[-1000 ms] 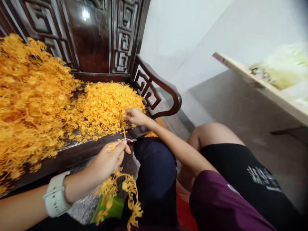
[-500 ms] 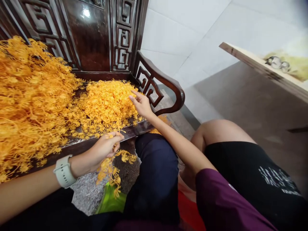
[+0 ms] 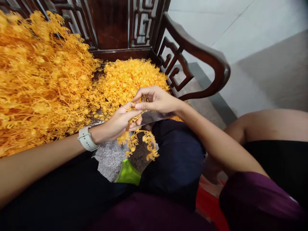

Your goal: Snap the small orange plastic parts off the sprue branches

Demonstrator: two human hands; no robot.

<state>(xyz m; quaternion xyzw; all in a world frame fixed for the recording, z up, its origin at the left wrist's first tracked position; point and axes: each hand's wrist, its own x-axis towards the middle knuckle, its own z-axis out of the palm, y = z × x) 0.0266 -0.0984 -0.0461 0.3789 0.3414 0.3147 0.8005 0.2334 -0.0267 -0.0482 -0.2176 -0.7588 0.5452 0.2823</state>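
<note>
My left hand (image 3: pixel 124 120), with a pale watch on its wrist, is closed around an orange plastic flower stem (image 3: pixel 150 144). Curled branches of the stem dangle below my fingers. My right hand (image 3: pixel 156 101) meets the left at the fingertips, thumb and forefinger pinched together. A small orange plastic floret (image 3: pixel 145 98) shows at its fingers, partly hidden by them. Just behind both hands lies a heap of loose orange florets (image 3: pixel 130 75) on the wooden bench. To the left rises a larger pile of orange branched plastic stems (image 3: pixel 45 83).
The dark carved bench has a curved armrest (image 3: pixel 204 57) on the right. Another person's bare knee (image 3: pixel 276 125) is close by at the right. Something bright green (image 3: pixel 128 173) sits below my hands, near speckled grey flooring (image 3: pixel 109 160). Red material (image 3: pixel 209 205) shows beneath my right arm.
My right hand has come from the floret heap to my left hand, and their fingertips now meet. The view has shifted, so the bench's armrest appears farther right and the tabletop is out of view.
</note>
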